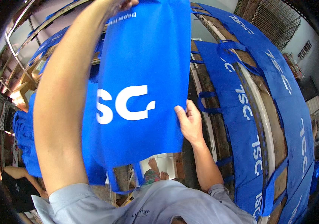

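Blue bag [148, 67] | hands [192, 125] at top and right edge | inside hidden

Counted: two bare hands, one left hand [126, 4] and one right hand [192, 122]; one raised white-printed blue fabric bag [144, 63]; two long rows of flat white-printed blue fabric pieces [290, 112] at right; two bare feet [164, 175].

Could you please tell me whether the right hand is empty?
No, the right hand holds the blue bag by its side edge, thumb in front.
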